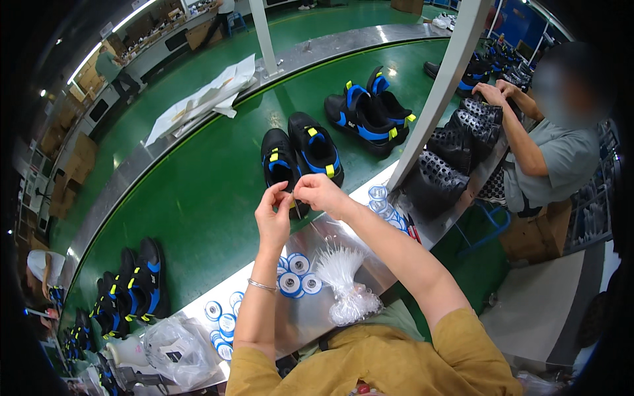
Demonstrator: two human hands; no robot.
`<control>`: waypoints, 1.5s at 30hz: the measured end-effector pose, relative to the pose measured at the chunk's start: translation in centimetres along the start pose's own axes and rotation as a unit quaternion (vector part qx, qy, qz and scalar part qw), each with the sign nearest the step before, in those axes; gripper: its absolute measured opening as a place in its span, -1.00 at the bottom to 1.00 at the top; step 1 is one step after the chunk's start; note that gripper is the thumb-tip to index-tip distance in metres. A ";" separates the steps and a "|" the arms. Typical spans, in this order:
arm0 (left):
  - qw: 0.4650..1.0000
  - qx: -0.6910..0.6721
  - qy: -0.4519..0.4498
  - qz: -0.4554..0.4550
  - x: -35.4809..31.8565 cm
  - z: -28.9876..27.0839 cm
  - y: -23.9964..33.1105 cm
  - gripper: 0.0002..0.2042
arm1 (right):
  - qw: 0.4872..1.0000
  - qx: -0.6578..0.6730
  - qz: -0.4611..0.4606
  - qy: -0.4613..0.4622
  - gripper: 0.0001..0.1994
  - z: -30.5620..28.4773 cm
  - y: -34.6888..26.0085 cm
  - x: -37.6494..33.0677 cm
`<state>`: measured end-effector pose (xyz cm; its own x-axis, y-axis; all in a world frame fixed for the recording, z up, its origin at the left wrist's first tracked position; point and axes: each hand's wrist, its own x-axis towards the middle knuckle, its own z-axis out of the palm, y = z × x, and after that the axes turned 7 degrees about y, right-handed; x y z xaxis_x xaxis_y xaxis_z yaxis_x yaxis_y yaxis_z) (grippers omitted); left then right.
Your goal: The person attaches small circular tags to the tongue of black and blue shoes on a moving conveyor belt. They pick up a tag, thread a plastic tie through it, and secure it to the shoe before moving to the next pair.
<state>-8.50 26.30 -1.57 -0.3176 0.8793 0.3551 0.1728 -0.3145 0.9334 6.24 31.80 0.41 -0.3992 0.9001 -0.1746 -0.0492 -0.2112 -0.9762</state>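
Both my hands meet over the near end of a black, blue and yellow shoe (277, 158) on the green conveyor belt. My left hand (273, 214) is pinched, thumb against fingertips. Beside it my right hand (319, 193) pinches too, its fingertips touching or almost touching the left ones. A thin, small strip shows below the fingertips, but its kind is too small to tell. The matching shoe (315, 148) stands just right of it. Under my forearms, on the metal ledge, lie round blue-and-white tags (290, 284) and a bundle of clear plastic loop fasteners (341, 270).
Another shoe pair (366, 119) stands farther along the belt, several more (148, 277) at left. More round tags (226, 323) lie left, near a clear plastic bag (178, 353). A white post (436, 99) rises at right. Beyond it, a co-worker (561, 152) handles shoes beside black boots (432, 178).
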 end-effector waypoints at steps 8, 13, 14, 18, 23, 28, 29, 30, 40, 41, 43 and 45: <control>0.996 0.085 0.002 0.034 -0.3 -1.1 -1.0 -0.90 | 0.985 -0.111 -0.091 0.098 -0.86 -1.2 -1.1 -2.5; 0.990 0.095 0.088 -0.060 -1.8 -3.9 -0.1 -0.89 | 0.965 -0.221 -0.109 0.093 -0.83 -3.9 0.1 -6.9; 0.987 0.108 0.097 -0.068 -2.1 -4.2 -0.3 -0.88 | 0.960 -0.247 -0.095 0.093 -0.82 -4.1 1.0 -7.3; 0.975 0.157 0.151 -0.041 -3.9 -4.5 0.4 -0.90 | 0.914 -0.395 -0.057 0.076 -0.82 -2.8 2.6 -8.2; 0.972 0.205 0.090 0.072 -8.5 -2.4 1.8 -0.94 | 0.805 -0.586 -0.072 0.062 -0.77 0.6 4.0 -7.3; 0.950 0.216 -0.097 0.204 -14.5 0.0 2.0 -0.72 | 0.915 -0.393 -0.045 0.081 -0.70 -0.7 5.6 -6.5; 0.949 0.206 -0.129 0.199 -15.1 0.4 2.3 -0.70 | 0.950 -0.303 -0.016 0.072 -0.70 -1.3 4.9 -6.9; 0.944 0.218 -0.140 0.203 -15.5 0.7 2.6 -0.69 | 0.976 -0.209 0.013 0.061 -0.70 -1.7 4.2 -7.4; 0.942 0.250 -0.096 0.201 -16.0 -0.3 2.7 -0.69 | 0.992 0.043 -0.057 0.109 -0.87 -1.3 -0.8 -9.8; 0.946 0.264 -0.061 0.178 -15.9 -0.9 2.4 -0.69 | 0.992 0.039 -0.061 0.105 -0.88 -1.5 -0.8 -10.0; 0.948 0.290 0.007 0.130 -15.6 -2.9 1.9 -0.69 | 0.994 -0.018 -0.069 0.085 -0.89 -1.7 -0.5 -10.4; 0.931 0.350 0.022 0.106 -15.2 -4.6 1.5 -0.69 | 0.994 -0.044 -0.079 0.067 -0.88 -1.5 0.1 -10.8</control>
<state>-7.67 10.86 -5.37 -0.2433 0.8035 0.5433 0.7953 -0.1555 0.5860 11.91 22.69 2.04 -0.2674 0.9632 -0.0284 -0.0198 -0.0350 -0.9992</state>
